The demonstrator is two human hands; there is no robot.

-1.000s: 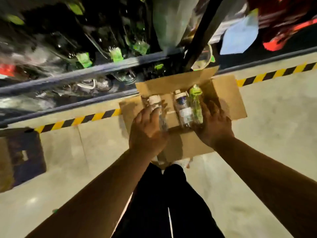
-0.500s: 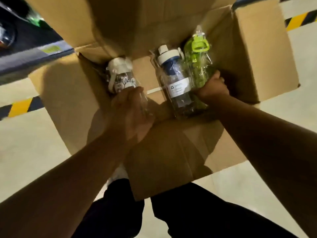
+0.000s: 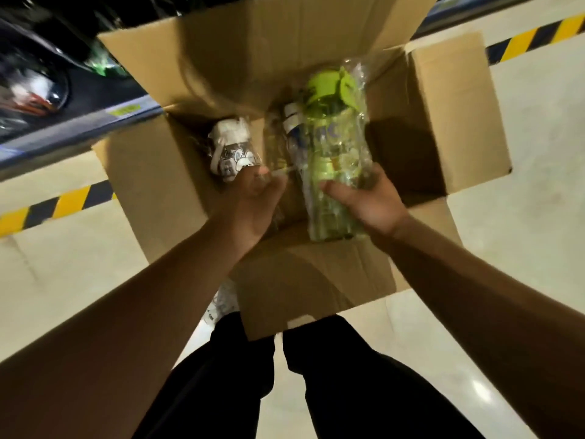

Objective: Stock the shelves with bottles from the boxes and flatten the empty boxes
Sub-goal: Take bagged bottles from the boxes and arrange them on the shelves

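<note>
I see open cardboard box (image 3: 443,106) on floor (image 3: 522,248), flaps splayed. Inside: white-capped cartoon bottle (image 3: 234,153) at left, blue-capped bottle (image 3: 289,122) half hidden behind green bottle (image 3: 335,128). Right hand (image 3: 370,201) fingers clamped round green bottle in clear wrap, base over box's near edge. Left hand (image 3: 253,201) fingers curled on cartoon bottle's lower body.

The box (image 3: 443,106) is open at the top. Its left, right and near flaps fold outward, so entry from above is unobstructed. The far flap (image 3: 269,52) stands raised and blocks entry from the shelf rail (image 3: 79,128) side. Inside, the white-capped bottle (image 3: 232,150), gripped by the left hand (image 3: 253,201), occupies the far left corner. The green bottle (image 3: 335,147), gripped by the right hand (image 3: 370,201), and a blue-capped bottle (image 3: 289,122) just beside it fill the middle. Free room lies along the right wall.
</note>
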